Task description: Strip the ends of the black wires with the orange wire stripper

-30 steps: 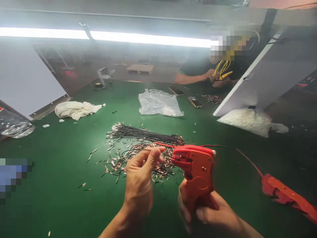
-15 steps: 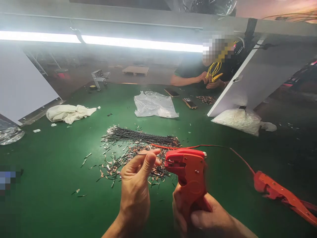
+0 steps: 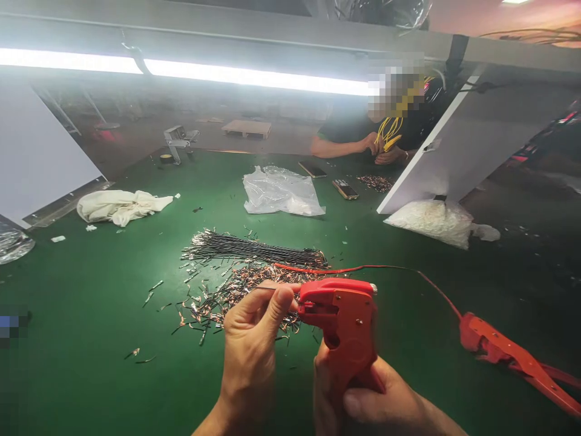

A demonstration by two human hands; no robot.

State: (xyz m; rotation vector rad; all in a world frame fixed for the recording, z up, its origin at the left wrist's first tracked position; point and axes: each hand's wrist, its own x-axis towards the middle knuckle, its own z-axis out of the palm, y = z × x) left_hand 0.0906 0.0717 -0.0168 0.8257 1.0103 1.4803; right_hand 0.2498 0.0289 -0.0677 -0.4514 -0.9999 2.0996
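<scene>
My right hand [image 3: 363, 402] is closed around the handles of a red wire stripper [image 3: 342, 324], held upright above the green table [image 3: 91, 315]. My left hand [image 3: 252, 345] pinches a thin black wire [image 3: 267, 287] between thumb and forefinger, its end at the stripper's jaws. Just beyond my hands lies a bundle of black wires [image 3: 254, 249] and a heap of cut wire scraps [image 3: 227, 297] with copper ends.
A second red stripper [image 3: 512, 357] lies at the right, a red wire [image 3: 363, 268] trailing from it. Farther off are a clear plastic bag [image 3: 281, 192], a white cloth [image 3: 118, 206], a bag of white parts [image 3: 431, 221] and two phones [image 3: 345, 189]. A person across the table handles yellow wires [image 3: 388, 132].
My hands and the stripper have drifted slightly down and left in the picture as the camera shifted. The left hand's pinch has closed in on the stripper's jaws.
</scene>
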